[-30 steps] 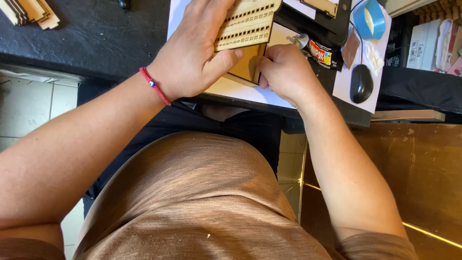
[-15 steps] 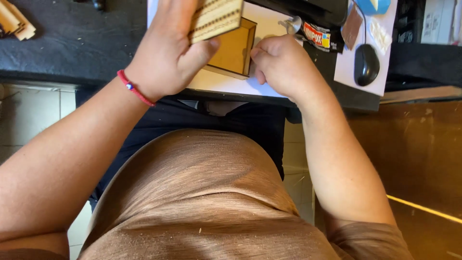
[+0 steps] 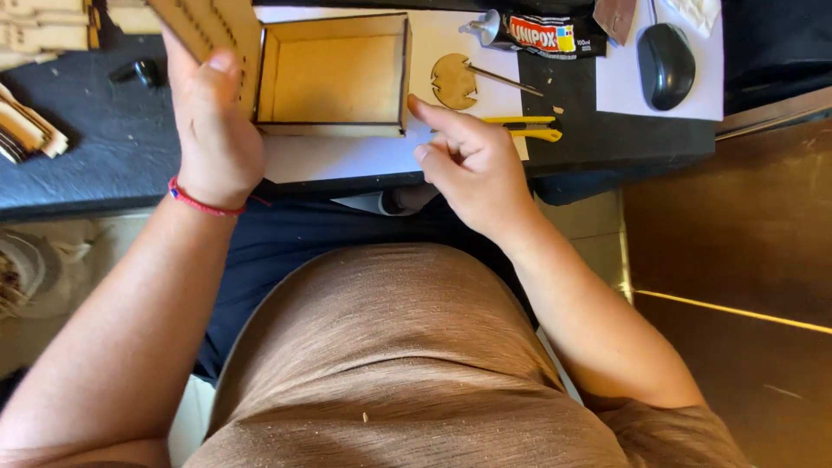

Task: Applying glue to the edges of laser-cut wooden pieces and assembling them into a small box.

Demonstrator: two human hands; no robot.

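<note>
An open wooden box (image 3: 334, 76) stands on white paper (image 3: 347, 156) at the desk's near edge. My left hand (image 3: 215, 130) grips a slotted wooden panel (image 3: 208, 30), holding it upright against the box's left side. A red cord sits on that wrist. My right hand (image 3: 472, 165) is just right of the box with its fingers loosely curled, and its fingertip touches the box's right front corner. It holds nothing.
A round wooden piece (image 3: 454, 81) with a thin metal tool across it lies right of the box. A yellow utility knife (image 3: 529, 128), a glue tube (image 3: 529, 33) and a black computer mouse (image 3: 666, 52) lie further right. Wooden parts (image 3: 30, 130) are stacked at far left.
My left hand lifted the slotted panel off the top of the box and swung it to the left side, uncovering the box's inside. My right hand drew back from the box's front.
</note>
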